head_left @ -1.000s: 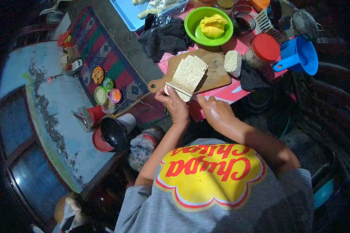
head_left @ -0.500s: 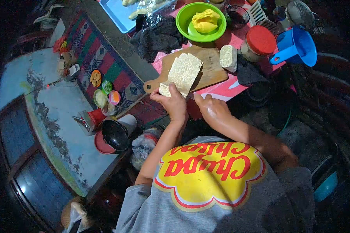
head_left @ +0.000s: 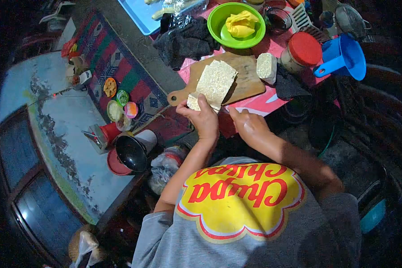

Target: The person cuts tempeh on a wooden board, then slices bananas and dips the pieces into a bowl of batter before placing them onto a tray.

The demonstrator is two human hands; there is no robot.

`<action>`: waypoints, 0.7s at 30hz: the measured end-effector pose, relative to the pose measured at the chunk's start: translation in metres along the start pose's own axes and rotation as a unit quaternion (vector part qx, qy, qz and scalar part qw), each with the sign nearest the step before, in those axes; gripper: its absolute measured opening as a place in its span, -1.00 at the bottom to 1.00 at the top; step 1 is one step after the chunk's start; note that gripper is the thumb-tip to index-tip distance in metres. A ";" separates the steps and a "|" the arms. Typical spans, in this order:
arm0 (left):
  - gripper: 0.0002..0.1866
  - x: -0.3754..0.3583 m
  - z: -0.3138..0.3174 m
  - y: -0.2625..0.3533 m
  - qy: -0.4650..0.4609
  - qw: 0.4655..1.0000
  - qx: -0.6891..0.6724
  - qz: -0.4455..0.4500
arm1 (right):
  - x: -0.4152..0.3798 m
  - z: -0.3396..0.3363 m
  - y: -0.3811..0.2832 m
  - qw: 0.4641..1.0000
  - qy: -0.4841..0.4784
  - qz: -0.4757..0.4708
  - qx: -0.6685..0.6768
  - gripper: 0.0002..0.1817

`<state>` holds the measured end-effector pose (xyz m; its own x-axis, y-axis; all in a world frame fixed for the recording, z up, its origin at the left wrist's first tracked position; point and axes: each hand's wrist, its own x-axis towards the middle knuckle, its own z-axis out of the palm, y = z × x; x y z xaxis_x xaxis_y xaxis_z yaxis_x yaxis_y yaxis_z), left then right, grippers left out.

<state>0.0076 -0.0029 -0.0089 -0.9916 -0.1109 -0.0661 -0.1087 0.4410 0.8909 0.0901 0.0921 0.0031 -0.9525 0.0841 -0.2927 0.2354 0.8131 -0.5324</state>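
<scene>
My left hand point(head_left: 204, 119) grips several thin slices of tempeh point(head_left: 216, 82), thumb on top, over the near side of a wooden cutting board point(head_left: 248, 78). The slices are pale, speckled and fanned out, one small piece sticking out beside the thumb. My right hand point(head_left: 250, 126) is closed just to the right of the slices, by the board's near edge. Whatever its fingers hold, if anything, is hidden. A thick block of tempeh point(head_left: 266, 68) stands at the board's right end.
Behind the board are a green bowl point(head_left: 214, 33) with a yellow bag point(head_left: 241, 24), a red-lidded jar point(head_left: 304, 49) and a blue dipper point(head_left: 344, 58). Dark cloth point(head_left: 181, 42) lies at the left. A black pan point(head_left: 131, 154) and small bowls stand further left.
The view has shifted slightly, so the board and bowls sit a little further right. Both hands keep nearly the same pose; the tempeh slices stay in my left hand.
</scene>
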 end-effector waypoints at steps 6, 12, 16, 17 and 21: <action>-0.60 0.002 0.000 -0.002 -0.005 0.999 -0.023 -0.024 | 0.015 0.016 0.008 0.999 -0.037 0.011 0.012 -0.72; -0.60 0.003 -0.002 -0.013 -0.015 0.991 0.101 0.088 | -0.023 0.014 0.027 0.999 -0.038 0.013 0.037 -0.72; -0.67 0.000 -0.007 0.002 -0.026 0.992 -0.109 -0.055 | -0.023 0.014 0.040 0.988 -0.109 0.017 0.105 -0.58; -0.68 0.000 -0.010 -0.005 -0.042 0.985 -0.156 -0.053 | -0.022 0.011 0.043 0.989 -0.107 0.015 0.104 -0.58; -0.64 -0.003 -0.009 -0.015 -0.031 0.996 -0.087 -0.011 | -0.024 -0.020 0.032 0.967 -0.140 -0.019 0.210 -0.59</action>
<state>0.0126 -0.0175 -0.0184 -0.9921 -0.0620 -0.1095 -0.1225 0.2770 0.9530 0.1172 0.1278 0.0086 -0.8857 -0.1490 -0.4396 0.3156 0.5011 -0.8058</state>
